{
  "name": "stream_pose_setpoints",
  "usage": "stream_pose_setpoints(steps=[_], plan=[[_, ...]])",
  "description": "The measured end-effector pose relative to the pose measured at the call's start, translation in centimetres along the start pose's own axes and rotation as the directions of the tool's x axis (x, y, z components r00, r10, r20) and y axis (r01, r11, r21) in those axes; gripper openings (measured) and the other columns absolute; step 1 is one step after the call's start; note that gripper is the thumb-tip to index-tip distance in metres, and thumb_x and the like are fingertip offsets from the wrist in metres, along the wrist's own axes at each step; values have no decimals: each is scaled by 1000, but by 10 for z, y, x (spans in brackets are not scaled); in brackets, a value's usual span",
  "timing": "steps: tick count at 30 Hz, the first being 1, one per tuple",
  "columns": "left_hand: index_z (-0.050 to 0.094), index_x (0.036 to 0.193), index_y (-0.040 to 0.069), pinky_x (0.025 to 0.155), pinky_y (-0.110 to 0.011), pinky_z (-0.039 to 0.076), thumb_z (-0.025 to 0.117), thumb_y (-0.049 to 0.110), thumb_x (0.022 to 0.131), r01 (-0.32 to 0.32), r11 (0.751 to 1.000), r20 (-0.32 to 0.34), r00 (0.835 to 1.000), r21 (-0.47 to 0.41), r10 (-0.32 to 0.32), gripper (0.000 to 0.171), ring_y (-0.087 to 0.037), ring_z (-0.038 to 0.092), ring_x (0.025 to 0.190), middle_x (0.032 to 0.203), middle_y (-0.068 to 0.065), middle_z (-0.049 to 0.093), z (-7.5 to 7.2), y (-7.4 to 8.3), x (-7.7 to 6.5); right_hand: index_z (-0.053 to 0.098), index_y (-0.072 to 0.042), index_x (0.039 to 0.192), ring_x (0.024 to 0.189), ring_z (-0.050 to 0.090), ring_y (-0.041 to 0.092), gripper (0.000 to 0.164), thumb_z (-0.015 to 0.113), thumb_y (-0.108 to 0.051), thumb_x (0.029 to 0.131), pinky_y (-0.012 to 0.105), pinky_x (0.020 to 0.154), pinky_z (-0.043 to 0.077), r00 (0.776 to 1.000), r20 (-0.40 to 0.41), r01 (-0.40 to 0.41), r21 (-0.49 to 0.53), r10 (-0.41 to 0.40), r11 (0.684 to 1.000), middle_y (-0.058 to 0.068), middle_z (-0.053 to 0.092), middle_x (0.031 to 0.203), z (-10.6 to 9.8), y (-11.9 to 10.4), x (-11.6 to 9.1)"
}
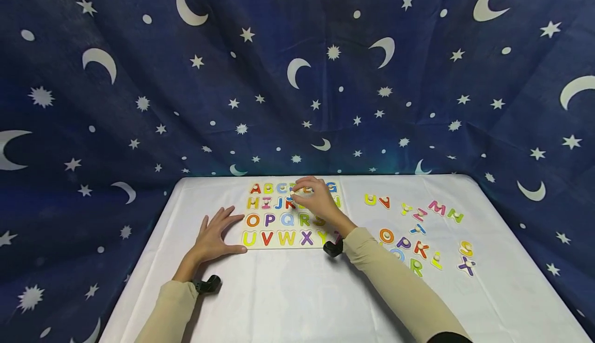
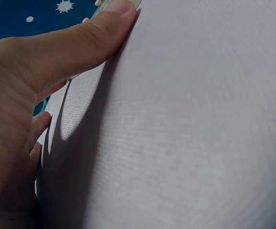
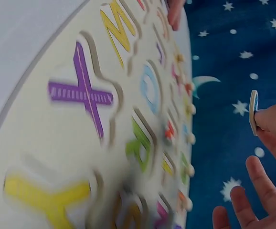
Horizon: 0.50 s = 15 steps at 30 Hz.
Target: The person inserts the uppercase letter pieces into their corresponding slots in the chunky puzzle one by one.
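A cream alphabet puzzle board (image 1: 279, 229) lies on the white table, with knobbed letters seated in its upper rows. My right hand (image 1: 318, 198) is above the board's upper part, pinching a thin wooden letter piece (image 3: 253, 113) between thumb and fingertip. That piece is nearly edge-on and shows a blue face; which letter it is cannot be told. At the board's left edge my left hand (image 1: 215, 237) rests with fingers spread, the thumb (image 2: 102, 33) touching the near corner. Printed recesses such as the purple X (image 3: 86, 95) and yellow Y (image 3: 49, 195) hold no pieces.
Loose knobbed letters lie right of the board, among them M (image 1: 437, 207), N (image 1: 455, 215), K (image 1: 420, 249), R (image 1: 416, 267) and X (image 1: 466, 265). My right forearm partly covers some. A dark blue moon-and-star cloth (image 1: 279, 74) hangs behind the table.
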State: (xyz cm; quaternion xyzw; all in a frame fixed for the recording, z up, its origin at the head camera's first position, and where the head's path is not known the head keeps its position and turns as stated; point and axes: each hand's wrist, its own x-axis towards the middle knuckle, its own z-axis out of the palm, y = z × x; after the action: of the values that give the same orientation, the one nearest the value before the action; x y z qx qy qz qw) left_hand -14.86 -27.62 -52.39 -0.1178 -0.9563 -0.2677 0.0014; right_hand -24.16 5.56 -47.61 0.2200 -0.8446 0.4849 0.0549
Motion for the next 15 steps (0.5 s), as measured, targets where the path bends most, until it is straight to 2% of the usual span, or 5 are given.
stream_pose_setpoints(steps=[4,8,11,15], plan=[[58,145,22,121,-69,-4,90,61,64,7,1000,5,1000,2,-7,95,-42,16,155,165,-15,33,1,0,0,81,-11,96,118,54,28,11,83,-16,87,48,102,40,1000,7,8,-20,-8,1000,8,69,121,21,1,7],[58,145,23,121,-69,-4,90,61,64,7,1000,6,1000,7,-7,95,-41,16,155,165,-15,33,0,-1,1,82,-12,92,115,56,27,8,84,-15,85,49,103,36,1000,-7,0,-114,-1,993,8,71,112,39,3,14],[58,145,23,121,-69,-4,90,61,64,9,1000,8,1000,6,-9,95,-41,17,155,165,-14,33,0,-2,1,83,-16,90,115,54,28,7,84,-20,84,51,105,36,997,-17,-72,-194,70,978,6,70,112,49,4,16],[58,145,23,121,-69,-4,90,61,64,12,1000,11,1000,0,-12,95,-41,16,155,165,-14,33,0,0,0,83,-19,88,119,48,31,6,84,-23,84,54,105,36,982,-39,-188,-243,184,952,5,66,118,57,2,16]])
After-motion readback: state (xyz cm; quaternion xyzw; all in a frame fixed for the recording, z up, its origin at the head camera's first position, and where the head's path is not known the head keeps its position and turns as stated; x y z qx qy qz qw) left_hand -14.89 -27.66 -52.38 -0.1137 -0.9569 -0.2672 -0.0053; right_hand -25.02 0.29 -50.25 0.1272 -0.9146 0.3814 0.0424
